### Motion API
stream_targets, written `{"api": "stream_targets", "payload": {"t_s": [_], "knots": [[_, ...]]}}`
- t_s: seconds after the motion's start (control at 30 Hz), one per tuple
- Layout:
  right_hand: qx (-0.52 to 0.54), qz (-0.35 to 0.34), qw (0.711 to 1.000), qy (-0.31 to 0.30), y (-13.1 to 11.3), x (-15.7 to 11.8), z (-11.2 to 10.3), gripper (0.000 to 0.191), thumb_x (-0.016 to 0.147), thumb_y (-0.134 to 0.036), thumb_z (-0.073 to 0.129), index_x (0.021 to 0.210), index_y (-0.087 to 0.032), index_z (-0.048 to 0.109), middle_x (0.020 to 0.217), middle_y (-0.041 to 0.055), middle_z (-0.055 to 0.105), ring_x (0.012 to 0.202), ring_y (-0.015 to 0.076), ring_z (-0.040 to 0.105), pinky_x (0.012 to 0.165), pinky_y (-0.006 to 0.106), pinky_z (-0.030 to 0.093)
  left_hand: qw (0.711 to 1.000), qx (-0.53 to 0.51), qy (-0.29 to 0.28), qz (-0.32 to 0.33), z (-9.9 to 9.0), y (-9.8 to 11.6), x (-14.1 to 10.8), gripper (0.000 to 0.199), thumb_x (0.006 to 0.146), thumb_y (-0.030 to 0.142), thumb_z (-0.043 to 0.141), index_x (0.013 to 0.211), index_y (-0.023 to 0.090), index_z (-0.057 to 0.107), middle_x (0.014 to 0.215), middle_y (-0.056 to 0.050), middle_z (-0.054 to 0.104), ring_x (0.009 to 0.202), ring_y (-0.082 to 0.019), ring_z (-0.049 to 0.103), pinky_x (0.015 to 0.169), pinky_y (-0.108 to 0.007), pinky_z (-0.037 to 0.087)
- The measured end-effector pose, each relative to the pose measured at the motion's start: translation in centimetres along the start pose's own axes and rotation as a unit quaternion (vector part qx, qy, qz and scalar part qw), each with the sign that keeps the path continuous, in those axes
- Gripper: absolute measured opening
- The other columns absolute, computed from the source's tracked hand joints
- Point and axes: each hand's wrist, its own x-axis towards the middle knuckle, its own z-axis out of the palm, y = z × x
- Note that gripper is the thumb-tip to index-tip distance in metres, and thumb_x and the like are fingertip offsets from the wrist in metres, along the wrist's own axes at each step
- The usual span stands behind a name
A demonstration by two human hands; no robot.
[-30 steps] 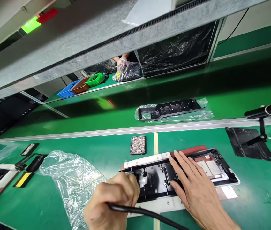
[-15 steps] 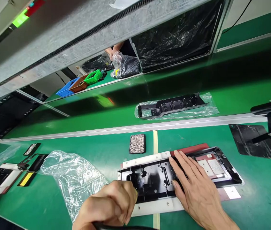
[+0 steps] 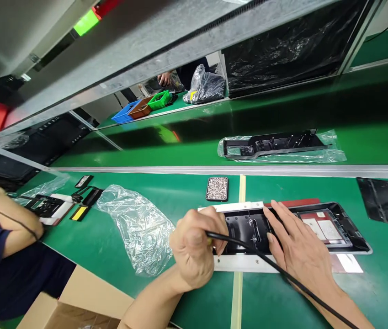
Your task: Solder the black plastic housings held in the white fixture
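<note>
A long black plastic housing (image 3: 240, 226) lies in a white fixture (image 3: 245, 265) on the green bench. My left hand (image 3: 197, 246) is closed in a fist over the housing's left end. It grips a corded tool, mostly hidden in the fingers; a thick black cable (image 3: 258, 252) runs from it across to the lower right. My right hand (image 3: 300, 246) lies flat across the middle of the housing, fingers stretched out. To its right, a framed window in the housing shows pale plates (image 3: 327, 229) inside. The cable passes in front of my right wrist.
Small screws fill a black tray (image 3: 217, 188) behind the fixture. A clear plastic bag (image 3: 139, 233) lies left. Another black part (image 3: 279, 144) rests on plastic at the back. A co-worker's arm (image 3: 15, 214) is at far left, above a cardboard box (image 3: 94, 285).
The view has shifted left, bringing in the co-worker's arm and the box. My left hand has risen and turned, so the cable now shows. My right hand stays flat on the housing.
</note>
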Motion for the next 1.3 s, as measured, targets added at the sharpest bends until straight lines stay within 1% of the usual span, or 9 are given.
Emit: {"api": "stream_targets", "payload": {"t_s": [0.17, 0.33, 0.57, 0.73, 0.93, 1.13, 1.3], "knots": [[-0.023, -0.011, 1.0, 0.017, 1.1, 0.8, 0.2, 0.05, 0.104, -0.03, 0.044, 0.152, -0.017, 0.044, 0.163, 0.0073, 0.038, 0.144, 0.0265, 0.045, 0.111, 0.042, 0.048, 1.0, -0.002, -0.001, 0.03, 0.6, -1.0, 0.7, 0.038, 0.113, 0.04, 0.041, 0.084, 0.017, 0.049, 0.057, 0.002, 0.042, 0.047, -0.009, 0.042, 0.046, -0.02, 0.035], [-0.031, -0.023, 0.999, 0.027, 1.7, 1.3, 0.0, 0.048, 0.104, -0.03, 0.042, 0.149, -0.015, 0.047, 0.159, 0.0099, 0.043, 0.14, 0.0282, 0.05, 0.106, 0.042, 0.053, 1.0, 0.0, -0.001, 0.027, 1.0, -1.8, 0.9, 0.039, 0.113, 0.038, 0.041, 0.082, 0.016, 0.048, 0.059, 0.002, 0.043, 0.048, -0.008, 0.042, 0.047, -0.021, 0.034], [-0.029, -0.012, 0.999, 0.033, 2.3, 1.2, 0.1, 0.047, 0.103, -0.029, 0.04, 0.148, -0.018, 0.048, 0.158, 0.0071, 0.045, 0.137, 0.0267, 0.053, 0.099, 0.04, 0.057, 1.0, 0.002, 0.002, 0.023, 1.3, -2.3, 1.2, 0.038, 0.112, 0.038, 0.042, 0.081, 0.016, 0.045, 0.06, 0.001, 0.045, 0.047, -0.007, 0.042, 0.048, -0.022, 0.035], [-0.026, -0.02, 0.999, 0.04, 2.1, 1.4, -0.1, 0.046, 0.104, -0.028, 0.039, 0.147, -0.017, 0.05, 0.156, 0.0081, 0.047, 0.136, 0.0269, 0.053, 0.102, 0.04, 0.055, 1.0, 0.012, 0.005, 0.027, 1.3, -2.1, 1.5, 0.04, 0.112, 0.039, 0.042, 0.08, 0.016, 0.044, 0.059, 0.002, 0.044, 0.045, -0.006, 0.041, 0.048, -0.022, 0.035], [-0.027, -0.026, 0.999, 0.039, 1.8, 1.5, 0.2, 0.046, 0.104, -0.03, 0.044, 0.147, -0.014, 0.05, 0.158, 0.0106, 0.045, 0.138, 0.0289, 0.051, 0.109, 0.045, 0.049, 1.0, 0.014, 0.014, 0.024, 0.9, -1.8, 1.6, 0.042, 0.112, 0.041, 0.042, 0.078, 0.016, 0.046, 0.057, 0.003, 0.042, 0.044, -0.007, 0.042, 0.046, -0.021, 0.034], [-0.028, -0.023, 0.998, 0.054, 1.2, 1.6, 0.8, 0.045, 0.103, -0.027, 0.046, 0.146, -0.014, 0.051, 0.156, 0.0106, 0.047, 0.136, 0.0278, 0.052, 0.109, 0.043, 0.047, 0.999, 0.024, 0.019, 0.012, 0.4, -1.6, 1.6, 0.044, 0.112, 0.044, 0.041, 0.077, 0.016, 0.045, 0.055, 0.003, 0.042, 0.044, -0.008, 0.041, 0.045, -0.02, 0.033], [-0.027, -0.016, 0.998, 0.05, 1.2, 1.6, 1.1, 0.045, 0.103, -0.027, 0.046, 0.146, -0.016, 0.052, 0.156, 0.0104, 0.048, 0.136, 0.0287, 0.052, 0.106, 0.044, 0.047, 0.999, 0.02, 0.028, 0.007, 0.2, -1.7, 1.6, 0.045, 0.112, 0.043, 0.041, 0.076, 0.016, 0.045, 0.055, 0.003, 0.041, 0.043, -0.008, 0.041, 0.044, -0.019, 0.032]]}}
